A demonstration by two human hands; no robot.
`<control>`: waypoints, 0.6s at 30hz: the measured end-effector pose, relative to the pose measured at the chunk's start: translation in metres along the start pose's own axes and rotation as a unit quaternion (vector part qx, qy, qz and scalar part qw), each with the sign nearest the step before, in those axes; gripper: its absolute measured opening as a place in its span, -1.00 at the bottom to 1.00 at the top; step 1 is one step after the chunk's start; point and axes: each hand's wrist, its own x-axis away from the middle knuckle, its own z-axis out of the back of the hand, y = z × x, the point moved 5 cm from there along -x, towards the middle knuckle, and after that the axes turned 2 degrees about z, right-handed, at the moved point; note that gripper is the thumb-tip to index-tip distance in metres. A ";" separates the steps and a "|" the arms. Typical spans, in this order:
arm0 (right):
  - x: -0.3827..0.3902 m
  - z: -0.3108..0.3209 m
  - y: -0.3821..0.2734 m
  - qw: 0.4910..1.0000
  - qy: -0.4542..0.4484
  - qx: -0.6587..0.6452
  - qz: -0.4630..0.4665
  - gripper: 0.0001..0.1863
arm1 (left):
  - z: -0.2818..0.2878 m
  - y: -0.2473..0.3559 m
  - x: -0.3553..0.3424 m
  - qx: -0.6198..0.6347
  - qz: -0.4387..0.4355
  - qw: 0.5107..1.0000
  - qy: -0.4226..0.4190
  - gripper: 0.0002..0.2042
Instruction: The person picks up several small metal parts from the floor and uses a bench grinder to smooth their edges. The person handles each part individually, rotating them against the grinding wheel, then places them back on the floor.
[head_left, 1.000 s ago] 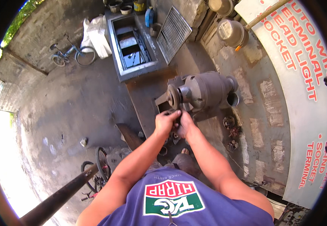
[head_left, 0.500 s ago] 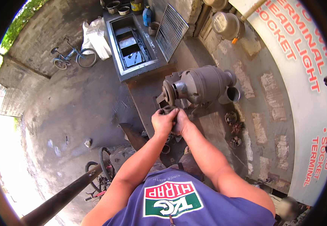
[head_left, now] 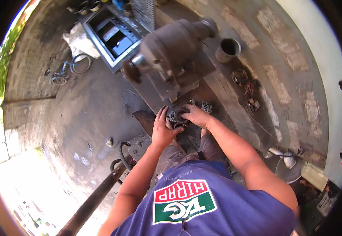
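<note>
Both my hands are around a dark, round metal part with a lighter, toothed-looking body, low in front of the bench machine. My left hand grips it from the left, fingers curled at its side. My right hand holds it from the right, thumb and fingers pressed on its dark rim. Small metal pieces lie just beyond my right hand. The grey motor-like machine, with a wheel on its left-end shaft, stands above my hands on a metal bench; it is slightly blurred.
An open metal tank of dark liquid with a grate is at the back. A blue bicycle and white sack are behind left. A cylindrical container and greasy parts are right, a basin lower right, a dark pole lower left.
My hands, with the part, have come down and back from just under the machine's wheel toward my legs. The view has shifted, so the machine and tank sit higher in the picture.
</note>
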 end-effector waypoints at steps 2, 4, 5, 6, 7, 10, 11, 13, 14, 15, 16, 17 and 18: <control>0.008 0.047 0.063 0.979 0.100 0.169 -0.048 -0.60 | -0.025 -0.022 0.019 0.004 0.053 0.998 -0.037 0.01; 0.014 0.092 0.147 0.951 0.165 0.181 -0.190 -0.59 | -0.042 -0.056 0.040 -0.019 0.128 0.990 -0.064 0.00; 0.016 0.110 0.189 0.936 0.157 0.223 -0.220 -0.54 | -0.048 -0.075 0.052 -0.033 0.159 0.984 -0.075 -0.01; 0.017 0.126 0.234 0.921 0.147 0.253 -0.259 -0.50 | -0.053 -0.092 0.066 -0.030 0.175 0.981 -0.079 -0.05; 0.016 0.142 0.280 0.897 0.141 0.285 -0.308 -0.45 | -0.058 -0.109 0.080 -0.025 0.200 0.976 -0.083 -0.09; 0.015 0.159 0.408 0.856 0.199 0.353 -0.321 -0.21 | -0.068 -0.153 0.123 -0.078 0.263 0.954 -0.117 -0.17; 0.005 0.164 0.437 0.851 0.234 0.400 -0.247 -0.29 | -0.072 -0.166 0.135 -0.080 0.284 0.947 -0.128 -0.20; -0.003 0.169 0.485 0.825 0.251 0.465 -0.200 -0.44 | -0.080 -0.187 0.158 -0.064 0.329 0.930 -0.150 -0.22; -0.004 0.169 0.503 0.846 0.269 0.409 -0.212 -0.46 | -0.082 -0.194 0.165 -0.076 0.330 0.926 -0.166 -0.24; -0.007 0.170 0.506 0.824 0.292 0.448 -0.188 -0.44 | -0.086 -0.203 0.172 -0.094 0.357 0.912 -0.179 -0.25; -0.009 0.167 0.505 0.806 0.297 0.479 -0.181 -0.43 | -0.089 -0.208 0.178 -0.079 0.366 0.911 -0.172 -0.26; -0.012 0.165 0.504 0.785 0.270 0.513 -0.221 -0.40 | -0.094 -0.212 0.178 -0.083 0.340 0.919 -0.179 -0.26; -0.011 0.159 0.490 0.746 0.303 0.561 -0.191 -0.29 | -0.096 -0.215 0.180 -0.088 0.344 0.916 -0.185 -0.26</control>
